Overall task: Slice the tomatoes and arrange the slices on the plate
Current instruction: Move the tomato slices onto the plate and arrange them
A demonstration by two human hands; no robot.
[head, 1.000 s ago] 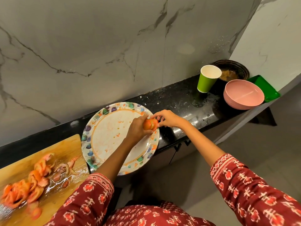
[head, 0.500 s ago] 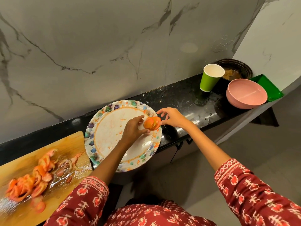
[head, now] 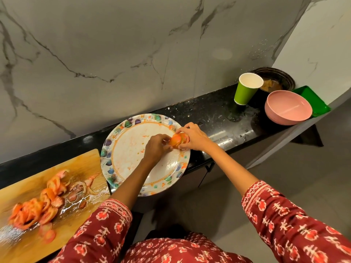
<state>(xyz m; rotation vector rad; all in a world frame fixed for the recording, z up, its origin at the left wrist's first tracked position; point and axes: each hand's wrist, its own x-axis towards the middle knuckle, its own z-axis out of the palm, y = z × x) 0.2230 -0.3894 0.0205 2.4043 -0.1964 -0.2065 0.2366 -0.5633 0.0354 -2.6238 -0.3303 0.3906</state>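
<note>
A stack of orange-red tomato slices (head: 177, 140) is held over the right rim of the round patterned plate (head: 133, 162). My left hand (head: 154, 148) grips the stack from the left, and my right hand (head: 192, 138) pinches it from the right. The plate's white middle carries only juice smears. More cut tomato slices (head: 40, 204) lie in a wet heap on the wooden cutting board (head: 57, 168) at the left. No knife shows.
On the narrow black counter (head: 209, 114), at the right, stand a green paper cup (head: 246, 88), a pink bowl (head: 288, 108), a dark bowl (head: 275, 78) with food and a green tray (head: 315, 100). A marble wall rises behind. The plate overhangs the counter's front edge.
My right hand has closed in from the right onto the tomato stack, which both hands now hold together over the plate's right rim. The view has shifted slightly.
</note>
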